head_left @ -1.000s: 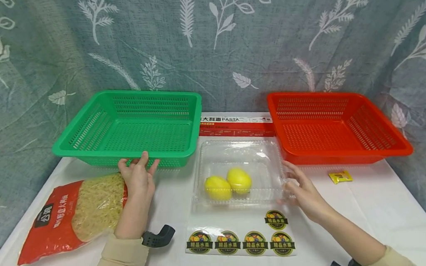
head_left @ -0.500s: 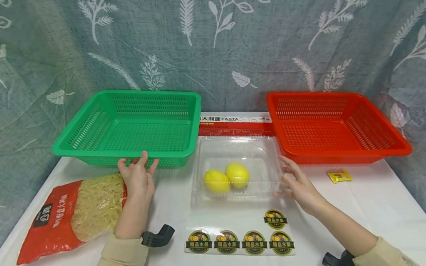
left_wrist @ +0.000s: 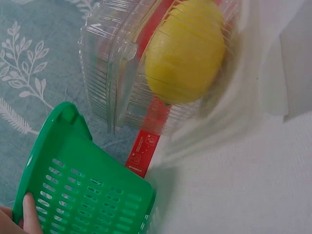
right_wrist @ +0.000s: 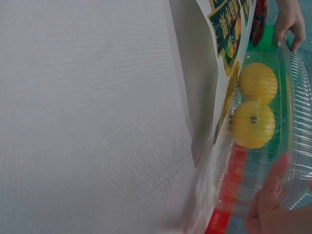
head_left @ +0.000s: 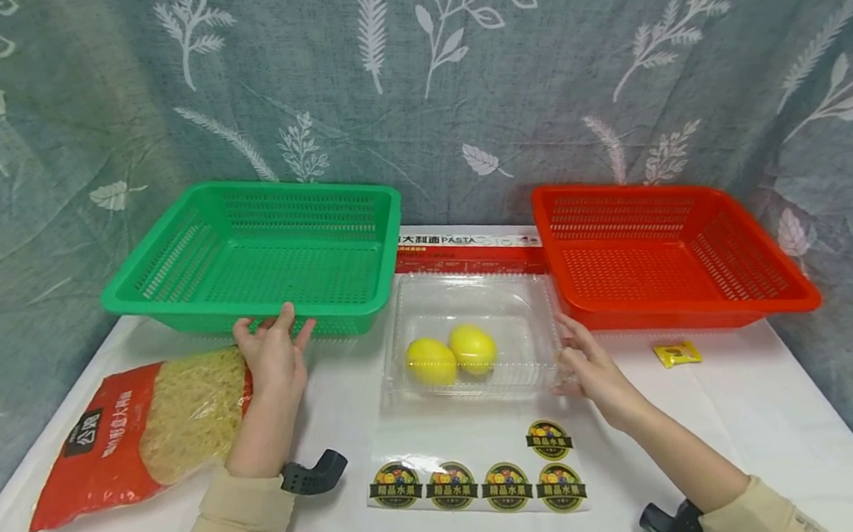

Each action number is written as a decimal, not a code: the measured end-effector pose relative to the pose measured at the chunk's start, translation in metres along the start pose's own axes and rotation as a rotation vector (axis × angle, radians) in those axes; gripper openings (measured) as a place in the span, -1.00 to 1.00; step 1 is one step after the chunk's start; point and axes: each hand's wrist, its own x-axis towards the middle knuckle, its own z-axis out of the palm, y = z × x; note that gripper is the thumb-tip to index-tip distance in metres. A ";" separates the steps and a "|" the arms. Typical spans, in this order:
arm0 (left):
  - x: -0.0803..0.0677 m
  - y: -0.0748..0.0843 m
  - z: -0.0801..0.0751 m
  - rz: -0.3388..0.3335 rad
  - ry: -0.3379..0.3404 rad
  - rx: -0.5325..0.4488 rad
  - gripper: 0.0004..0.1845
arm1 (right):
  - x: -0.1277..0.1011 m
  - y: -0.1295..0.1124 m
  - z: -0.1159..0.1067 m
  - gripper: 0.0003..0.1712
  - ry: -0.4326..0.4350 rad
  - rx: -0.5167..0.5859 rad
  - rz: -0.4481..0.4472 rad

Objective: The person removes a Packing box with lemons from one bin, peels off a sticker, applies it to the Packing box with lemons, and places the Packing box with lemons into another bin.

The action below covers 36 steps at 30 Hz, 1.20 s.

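A clear plastic clamshell box (head_left: 513, 309) with two lemons (head_left: 431, 362) inside sits at the middle of the table. My right hand (head_left: 593, 370) holds the box by its right side; in the right wrist view the fingers (right_wrist: 278, 175) lie along its clear wall. To the left, my left hand (head_left: 276, 357) grips the front rim of a green plastic basket (head_left: 250, 313). The left wrist view shows one finger (left_wrist: 31, 214) against the basket's outer wall. In front of the box lies a sheet of round fruit stickers (head_left: 507, 487).
A red-and-clear bag of pasta (head_left: 183, 419) lies beside my left forearm. A red basket (head_left: 671, 313) stands at the back right, with a small yellow packet (head_left: 677, 353) in front. A red pasta box (head_left: 471, 256) lies between the baskets, before the patterned curtain (head_left: 460, 113).
The clear box with the lemons has shifted slightly away from me, my right hand moving with it. My left hand stays at the green basket's rim.
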 end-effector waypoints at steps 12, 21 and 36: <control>-0.005 -0.002 -0.001 -0.009 -0.034 0.115 -0.62 | -0.003 0.003 -0.012 -0.32 -0.046 -0.067 0.001; -0.014 0.001 -0.004 -0.097 -0.153 0.255 -0.48 | -0.006 0.004 -0.022 -0.28 -0.078 -0.098 0.009; -0.029 0.005 -0.011 -0.196 -0.181 0.373 -0.21 | -0.014 0.006 -0.033 -0.37 -0.067 -0.145 -0.033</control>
